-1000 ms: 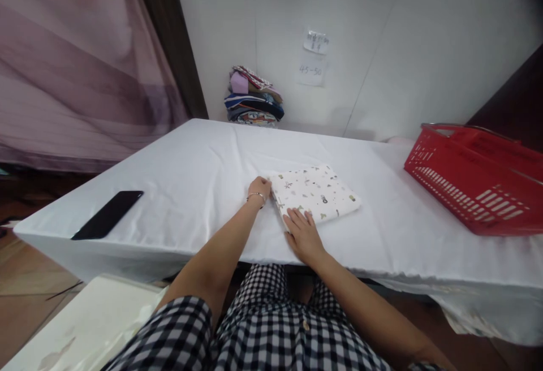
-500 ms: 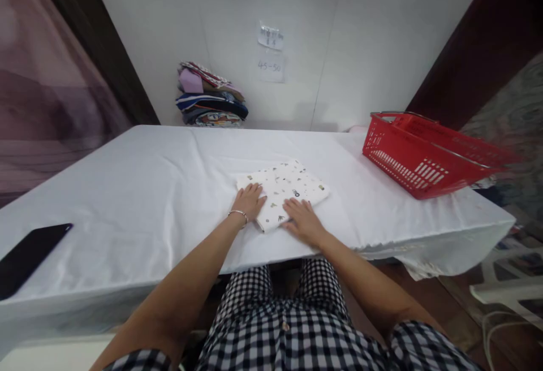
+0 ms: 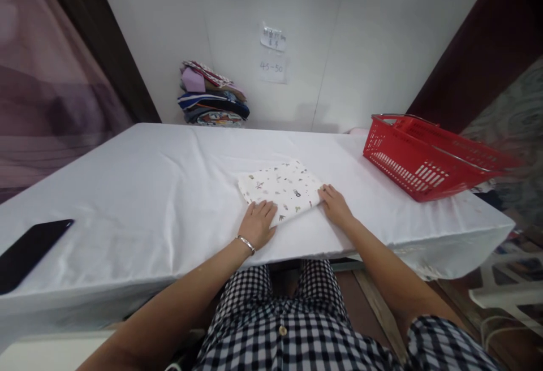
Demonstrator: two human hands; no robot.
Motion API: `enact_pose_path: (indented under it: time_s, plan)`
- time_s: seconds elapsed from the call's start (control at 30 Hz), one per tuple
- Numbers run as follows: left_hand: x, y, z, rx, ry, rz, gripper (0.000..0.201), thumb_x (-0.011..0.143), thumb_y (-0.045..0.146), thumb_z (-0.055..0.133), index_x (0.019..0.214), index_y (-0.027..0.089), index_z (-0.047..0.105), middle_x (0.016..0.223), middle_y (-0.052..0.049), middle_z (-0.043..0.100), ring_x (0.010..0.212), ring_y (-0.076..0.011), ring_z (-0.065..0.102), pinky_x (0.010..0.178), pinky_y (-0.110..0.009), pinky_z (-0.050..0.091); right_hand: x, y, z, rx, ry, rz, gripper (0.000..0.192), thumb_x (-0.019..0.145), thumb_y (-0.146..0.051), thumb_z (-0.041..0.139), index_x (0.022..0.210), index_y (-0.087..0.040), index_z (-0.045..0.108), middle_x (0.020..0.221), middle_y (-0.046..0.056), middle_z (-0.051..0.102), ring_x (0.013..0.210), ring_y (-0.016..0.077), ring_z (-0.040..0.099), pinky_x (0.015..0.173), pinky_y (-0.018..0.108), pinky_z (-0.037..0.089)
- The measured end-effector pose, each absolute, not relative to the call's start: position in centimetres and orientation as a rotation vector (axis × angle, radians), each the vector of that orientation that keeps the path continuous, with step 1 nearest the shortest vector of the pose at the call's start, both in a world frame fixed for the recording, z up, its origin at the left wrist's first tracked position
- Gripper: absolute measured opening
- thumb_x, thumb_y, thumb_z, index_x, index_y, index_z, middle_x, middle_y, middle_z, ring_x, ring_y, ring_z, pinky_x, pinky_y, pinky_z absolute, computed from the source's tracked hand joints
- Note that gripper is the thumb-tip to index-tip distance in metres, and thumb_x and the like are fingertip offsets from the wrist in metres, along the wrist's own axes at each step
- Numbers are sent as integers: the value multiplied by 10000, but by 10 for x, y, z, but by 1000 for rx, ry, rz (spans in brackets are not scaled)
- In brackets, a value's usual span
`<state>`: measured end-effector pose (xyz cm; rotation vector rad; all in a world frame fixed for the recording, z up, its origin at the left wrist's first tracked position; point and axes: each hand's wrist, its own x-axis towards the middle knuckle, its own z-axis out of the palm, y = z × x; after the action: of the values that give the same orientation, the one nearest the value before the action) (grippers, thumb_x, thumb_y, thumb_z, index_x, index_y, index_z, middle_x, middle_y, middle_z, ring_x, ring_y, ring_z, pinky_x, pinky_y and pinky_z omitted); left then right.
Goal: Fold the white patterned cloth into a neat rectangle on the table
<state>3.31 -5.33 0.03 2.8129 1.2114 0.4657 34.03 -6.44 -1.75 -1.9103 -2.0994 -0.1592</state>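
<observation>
The folded white cloth printed with small coloured motifs (image 3: 280, 189) lies flat on the tabletop (image 3: 148, 190), which is draped in a white sheet, a little right of the middle and close to the near edge. It is a squarish pad turned at an angle to that edge, so its 4 corners point roughly away, left, near and right; its slightly longer axis runs from the left corner by the person toward the far right. The left hand (image 3: 257, 227) rests palm down with its fingers spread on the near corner, so its grip is released and flat, pressing rather than grasping. The right hand (image 3: 335, 206) lies just beside the right corner, fingertips touching the cloth's edge, also unclenched with nothing held. The cloth thus sits straight ahead of and between both hands, the left hand on top of it and the right at its side; both are about equally near. A thin metal bracelet (image 3: 245, 244) circles the left wrist. Well apart to the right, a red plastic shopping basket (image 3: 424, 156) stands near the right end of the tabletop. At the far side against the white wall sits a stack of folded multicoloured garments (image 3: 212, 96), below 2 paper notes (image 3: 272, 54) stuck on the wall. A black smartphone (image 3: 29, 252) lies at the near left.
</observation>
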Motion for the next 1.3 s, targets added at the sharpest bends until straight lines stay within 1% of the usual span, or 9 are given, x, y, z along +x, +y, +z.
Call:
enact_pose_path:
  time_s: [0.13, 0.27, 0.5, 0.67, 0.77, 0.9, 1.07, 1.17, 1.3]
  plan:
    - [29, -56, -1, 2838, 1222, 539, 542, 730, 109, 487, 1264, 199, 499, 1305, -112, 504, 1239, -264, 412, 1055, -437, 287, 343, -43, -10, -1918, -2214, -137, 564, 762, -19, 389, 1301, -168, 465, 1408, 105, 394, 1310, 267, 320, 1040, 467, 306]
    - [19, -49, -3, 2822, 1217, 581, 575, 696, 57, 458, 1253, 195, 498, 1201, -109, 558, 1161, -237, 478, 1004, -404, 373, 354, -27, -11, -1891, -2261, -101, 568, 751, -28, 418, 1295, -179, 474, 1383, 92, 430, 1267, 232, 387, 1024, 414, 350]
    - [13, -27, -10, 2761, 1339, 595, 567, 672, 108, 528, 1237, 138, 498, 1256, -148, 527, 1242, -278, 405, 1096, -456, 229, 358, -24, -19, -1859, -2097, -63, 464, 764, -95, 456, 1204, -202, 558, 1298, 65, 524, 1193, 222, 466, 990, 382, 398]
    - [6, -20, 0, 2699, 1315, 667, 476, 677, 114, 523, 1149, 160, 554, 1157, -116, 600, 1144, -237, 507, 1126, -419, 157, 356, -31, 2, -1782, -2015, -44, 387, 732, -130, 487, 1090, -200, 617, 1175, 61, 608, 1093, 233, 539, 942, 383, 430]
    - [-3, -18, 21, 2500, 1411, 859, 449, 683, 161, 549, 1131, 183, 544, 1119, -83, 618, 1087, -222, 539, 1095, -382, 242, 358, -39, 27, -1639, -1992, -9, 349, 721, -162, 500, 1043, -204, 627, 1086, 55, 644, 992, 225, 581, 857, 367, 473]
    - [-9, -14, 63, 2068, 1546, 1150, 424, 728, 256, 540, 1147, 205, 499, 1083, -44, 617, 1005, -197, 564, 906, -312, 433, 356, -50, 73, -1463, -1764, 78, 329, 725, -248, 555, 1046, -199, 609, 1014, 48, 651, 903, 203, 595, 781, 340, 487]
    - [-7, 8, 110, 1601, 1362, 1446, 482, 743, 359, 541, 1193, 194, 484, 936, -22, 646, 829, -169, 609, 747, -294, 486, 341, -44, 124, -1195, -1401, 358, 468, 737, -365, 609, 1170, -214, 515, 834, 13, 641, 751, 159, 602, 695, 316, 492]
    - [-4, 34, 115, 1413, 1306, 1422, 491, 724, 412, 561, 1164, 199, 520, 898, -26, 657, 766, -165, 618, 692, -296, 491, 334, -25, 128, -1234, -1201, 527, 510, 720, -397, 636, 1185, -233, 505, 758, -5, 629, 650, 145, 594, 588, 270, 482]
    - [-2, 70, 88, 1325, 1515, 1063, 362, 742, 399, 553, 1008, 158, 604, 952, -72, 667, 868, -190, 616, 732, -298, 479, 326, 10, 88, -1504, -1004, 709, 560, 708, -432, 636, 1199, -199, 498, 773, 22, 640, 599, 145, 590, 538, 262, 476]
